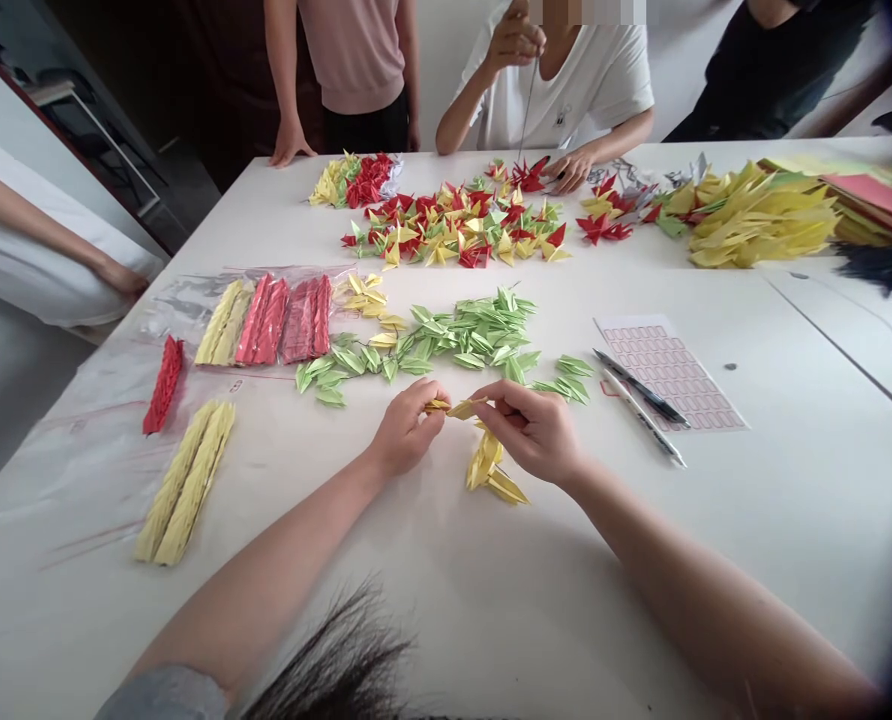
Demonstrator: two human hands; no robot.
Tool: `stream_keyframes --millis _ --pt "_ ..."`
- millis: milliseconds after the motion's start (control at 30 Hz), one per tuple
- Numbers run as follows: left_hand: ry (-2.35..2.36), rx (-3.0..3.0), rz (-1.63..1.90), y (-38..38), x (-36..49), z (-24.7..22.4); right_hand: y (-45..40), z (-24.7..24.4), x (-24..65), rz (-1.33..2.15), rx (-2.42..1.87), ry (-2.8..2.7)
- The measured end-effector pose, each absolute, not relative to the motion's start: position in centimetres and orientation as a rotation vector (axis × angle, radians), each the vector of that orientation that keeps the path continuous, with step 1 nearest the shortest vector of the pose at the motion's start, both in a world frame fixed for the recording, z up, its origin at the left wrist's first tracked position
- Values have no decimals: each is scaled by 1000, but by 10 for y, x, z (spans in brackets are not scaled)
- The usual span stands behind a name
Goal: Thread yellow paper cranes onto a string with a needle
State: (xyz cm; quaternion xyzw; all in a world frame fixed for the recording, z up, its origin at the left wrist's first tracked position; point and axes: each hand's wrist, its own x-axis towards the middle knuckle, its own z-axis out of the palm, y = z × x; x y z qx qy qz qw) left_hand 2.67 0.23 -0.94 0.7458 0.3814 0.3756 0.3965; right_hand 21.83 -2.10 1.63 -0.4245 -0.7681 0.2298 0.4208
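Over the near middle of the white table, my left hand (411, 428) pinches a small stack of folded yellow paper pieces, mostly hidden by the fingers. My right hand (534, 428) grips a folded yellow paper piece (464, 408) between thumb and fingers, its tip touching or very near the stack. Several loose yellow paper pieces (491, 466) lie on the table just below my right hand. Beyond both hands spreads a pile of green folded paper pieces (483, 332), with a few yellow ones (366, 297) at its left.
Bagged red and yellow paper strips (266, 320) lie left, near two yellow strips (185, 485) and a red one (164, 385). Pens (641, 388) rest on a label sheet (675, 375). Paper cranes (461, 225) cover the far side, where a person in white (596, 80) holds a thread.
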Motion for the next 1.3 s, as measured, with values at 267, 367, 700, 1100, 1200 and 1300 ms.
stream_keyframes --millis 267,367,700,1100,1200,1300 --pt "1160 2088 914 -1 29 -12 -22 15 214 430 -1221 -1912" --pt "1290 2311 834 -4 30 -12 -22 13 214 394 -1258 -1931" --pt "1413 2743 626 -8 33 -8 -22 12 215 276 -1370 -2035" --pt "1397 2330 634 -6 34 -11 -22 19 217 324 -1265 -2003" --pt "1418 2249 667 -6 33 -8 -22 20 217 407 -1272 -1976" --pt "1408 2173 681 -7 31 -6 -21 20 217 450 -1290 -1959"
